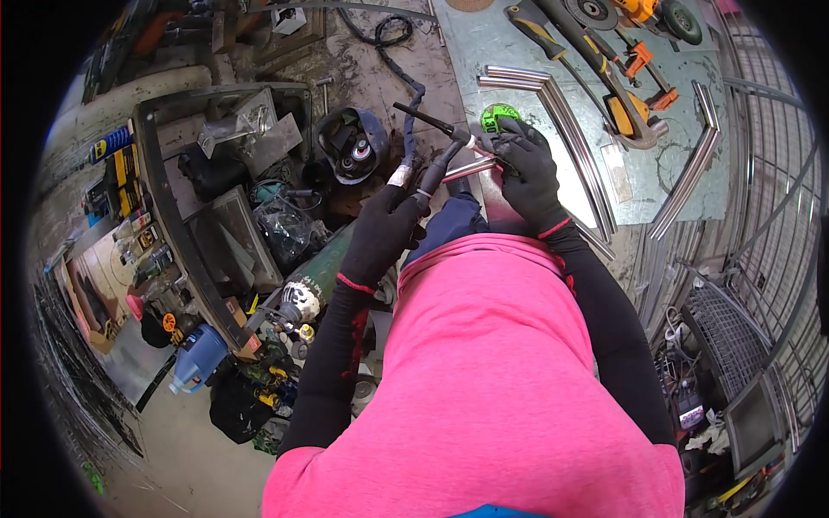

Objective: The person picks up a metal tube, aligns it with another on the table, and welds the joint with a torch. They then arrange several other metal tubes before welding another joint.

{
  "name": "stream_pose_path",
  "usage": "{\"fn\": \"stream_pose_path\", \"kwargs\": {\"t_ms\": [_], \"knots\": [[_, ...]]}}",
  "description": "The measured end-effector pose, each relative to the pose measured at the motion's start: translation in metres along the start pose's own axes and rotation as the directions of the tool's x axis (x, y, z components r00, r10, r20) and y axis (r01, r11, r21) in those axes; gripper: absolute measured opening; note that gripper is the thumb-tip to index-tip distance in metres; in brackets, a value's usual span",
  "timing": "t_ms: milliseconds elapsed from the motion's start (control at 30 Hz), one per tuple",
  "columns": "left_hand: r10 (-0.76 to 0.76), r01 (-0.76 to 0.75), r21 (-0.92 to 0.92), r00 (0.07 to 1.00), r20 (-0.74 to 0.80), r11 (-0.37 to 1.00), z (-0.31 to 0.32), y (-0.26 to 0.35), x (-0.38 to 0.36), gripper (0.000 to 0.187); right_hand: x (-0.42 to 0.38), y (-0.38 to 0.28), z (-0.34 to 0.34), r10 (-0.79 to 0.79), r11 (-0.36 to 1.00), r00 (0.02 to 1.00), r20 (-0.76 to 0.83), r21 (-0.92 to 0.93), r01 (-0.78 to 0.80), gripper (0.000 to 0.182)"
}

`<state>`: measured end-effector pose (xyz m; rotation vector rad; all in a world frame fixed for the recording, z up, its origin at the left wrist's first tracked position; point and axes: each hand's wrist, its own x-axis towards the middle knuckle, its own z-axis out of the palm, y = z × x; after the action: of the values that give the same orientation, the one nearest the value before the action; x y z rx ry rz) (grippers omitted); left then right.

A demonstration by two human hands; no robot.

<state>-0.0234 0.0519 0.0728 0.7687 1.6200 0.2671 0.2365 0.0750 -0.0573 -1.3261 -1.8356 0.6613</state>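
My left hand (pixel 380 235), in a black glove, is closed around the handle of a welding torch (pixel 442 161). The torch has a long dark back cap and points toward my other hand. A dark cable (pixel 409 129) runs up from beside that glove. My right hand (pixel 527 168), also black-gloved, is closed near the torch head, over the end of short shiny metal tubes (pixel 471 169); its fingertips hide what they pinch. Just above it lies a green round label (pixel 499 115) on the metal sheet. Bent polished tubes (pixel 574 142) lie right of that hand.
Hammer (pixel 626 112), orange clamp (pixel 643 65) and grinder (pixel 661 13) lie on the metal sheet (pixel 691 168). Another bent tube set (pixel 691 168) is farther right. At left stand a helmet-like container (pixel 350 145), a scrap-filled frame (pixel 186 250) and a green gas cylinder (pixel 328 269).
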Motion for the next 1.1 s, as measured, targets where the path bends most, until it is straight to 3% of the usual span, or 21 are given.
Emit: {"fn": "stream_pose_path", "kwargs": {"t_ms": [900,967,1000,1067,1100], "knots": [[-0.009,0.009,-0.028,1.0,0.011,1.0,0.0,0.001,-0.001,0.04,0.002,-0.004,-0.002,0.0,1.0,1.0,-0.003,-0.005,0.0,0.036],[0.012,-0.013,-0.061,1.0,-0.014,0.998,0.003,0.003,-0.004,0.04,0.004,-0.008,-0.005,0.009,1.0,1.0,-0.001,-0.004,-0.009,0.034],[0.051,-0.048,-0.093,0.998,0.035,0.995,0.001,0.001,0.0,0.039,0.003,-0.006,0.005,0.102,0.994,0.994,-0.041,0.042,-0.101,0.037],[0.019,-0.019,-0.07,1.0,-0.001,0.997,0.002,-0.003,0.0,0.038,-0.004,0.007,0.001,-0.059,0.998,0.998,0.029,-0.034,0.06,0.025],[-0.016,0.016,-0.025,1.0,0.003,1.0,0.0,0.001,-0.002,0.038,0.0,0.0,-0.001,0.0,1.0,1.0,0.009,-0.008,0.0,0.023]]}}
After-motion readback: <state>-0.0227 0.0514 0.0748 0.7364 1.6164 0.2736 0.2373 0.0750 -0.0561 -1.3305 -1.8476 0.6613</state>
